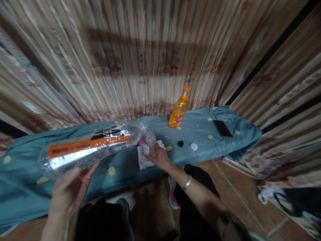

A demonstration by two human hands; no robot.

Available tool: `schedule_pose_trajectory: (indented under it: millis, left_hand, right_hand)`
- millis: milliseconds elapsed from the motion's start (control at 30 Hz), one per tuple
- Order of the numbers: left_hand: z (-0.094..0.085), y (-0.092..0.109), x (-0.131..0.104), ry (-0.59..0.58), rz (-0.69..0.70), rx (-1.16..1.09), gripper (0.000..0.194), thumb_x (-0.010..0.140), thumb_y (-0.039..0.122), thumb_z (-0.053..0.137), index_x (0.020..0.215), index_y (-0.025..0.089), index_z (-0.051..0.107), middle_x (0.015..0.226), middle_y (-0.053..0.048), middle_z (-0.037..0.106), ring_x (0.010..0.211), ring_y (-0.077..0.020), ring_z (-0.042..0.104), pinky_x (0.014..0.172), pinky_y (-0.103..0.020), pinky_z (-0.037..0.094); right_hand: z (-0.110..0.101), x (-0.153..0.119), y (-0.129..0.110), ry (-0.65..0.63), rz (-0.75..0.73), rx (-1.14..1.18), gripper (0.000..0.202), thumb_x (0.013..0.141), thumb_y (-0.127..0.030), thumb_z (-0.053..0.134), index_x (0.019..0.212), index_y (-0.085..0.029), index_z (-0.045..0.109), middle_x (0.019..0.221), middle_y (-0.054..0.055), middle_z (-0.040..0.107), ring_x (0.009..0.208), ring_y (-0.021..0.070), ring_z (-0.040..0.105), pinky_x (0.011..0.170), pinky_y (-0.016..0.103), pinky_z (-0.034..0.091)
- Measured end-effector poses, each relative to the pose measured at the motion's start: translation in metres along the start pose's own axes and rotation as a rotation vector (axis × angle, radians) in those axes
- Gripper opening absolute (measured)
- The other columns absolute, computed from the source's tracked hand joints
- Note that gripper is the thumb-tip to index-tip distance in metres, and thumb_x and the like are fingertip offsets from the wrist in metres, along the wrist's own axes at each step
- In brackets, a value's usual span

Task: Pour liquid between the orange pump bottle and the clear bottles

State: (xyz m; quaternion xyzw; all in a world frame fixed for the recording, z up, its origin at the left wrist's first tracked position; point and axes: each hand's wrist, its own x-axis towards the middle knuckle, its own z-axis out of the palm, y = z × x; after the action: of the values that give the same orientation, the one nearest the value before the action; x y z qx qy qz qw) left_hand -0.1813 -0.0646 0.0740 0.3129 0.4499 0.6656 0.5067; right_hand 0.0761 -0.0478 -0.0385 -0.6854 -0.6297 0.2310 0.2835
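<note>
My left hand (75, 182) is closed around the lower side of a large clear plastic bottle (90, 147) with an orange and silver label. The bottle is tilted almost level, its neck pointing right. My right hand (159, 155) grips a smaller clear bottle (149, 139) with a pinkish label. The large bottle's neck meets the top of the small one; whether they touch or only overlap I cannot tell. Under the small bottle lies a white cloth (143, 162). A black cap (180, 143) and a white cap (194, 147) rest to the right of my right hand.
A pump bottle of orange liquid (178, 112) stands at the back of the bench, which has a teal patterned cover (125, 170). A dark phone (222, 129) lies at the right. Patterned curtains (150, 60) hang behind. On the tiled floor at lower right is a bag (288, 201).
</note>
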Motion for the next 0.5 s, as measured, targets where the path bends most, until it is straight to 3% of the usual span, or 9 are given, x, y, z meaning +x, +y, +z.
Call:
schedule_pose_trajectory:
  millis: [67,167,300,500]
  left_hand:
    - [0.0018,0.0011,0.0007,-0.005,0.001,-0.016,0.075,0.041,0.030,0.092,0.111,0.042,0.067,0.128,0.007,0.070,0.137,-0.0270,0.052,0.089,-0.033,0.060]
    - [0.0059,0.0035,0.0007,0.001,0.004,-0.020,0.075,0.038,0.028,0.092,0.108,0.041,0.068,0.125,0.005,0.071,0.130,-0.0288,0.057,0.075,-0.029,0.064]
    - [0.0073,0.0043,0.0005,0.009,0.010,-0.017,0.071,0.039,0.026,0.090,0.105,0.040,0.069,0.123,0.006,0.071,0.123,-0.0264,0.062,0.076,-0.030,0.063]
    - [0.0036,0.0000,0.0012,-0.006,-0.008,-0.032,0.066,0.038,0.031,0.095,0.098,0.037,0.071,0.120,0.005,0.073,0.128,-0.0257,0.059,0.092,-0.036,0.056]
  right_hand:
    - [0.0007,0.0003,0.0007,0.003,0.000,-0.001,0.053,0.087,-0.040,0.075,0.129,-0.014,0.056,0.113,0.017,0.075,0.107,0.0321,0.074,0.090,0.039,0.059]
    - [0.0012,0.0006,0.0010,0.007,0.003,0.001,0.052,0.087,-0.040,0.075,0.128,-0.015,0.056,0.113,0.016,0.076,0.108,0.0324,0.074,0.090,0.040,0.059]
    - [0.0002,0.0008,-0.0001,0.000,0.004,0.000,0.052,0.087,-0.039,0.076,0.128,-0.014,0.056,0.110,0.017,0.076,0.107,0.0326,0.074,0.090,0.041,0.060]
    - [0.0007,0.0003,0.0004,0.000,0.007,0.010,0.051,0.088,-0.040,0.075,0.128,-0.016,0.055,0.110,0.015,0.075,0.108,0.0312,0.074,0.090,0.038,0.059]
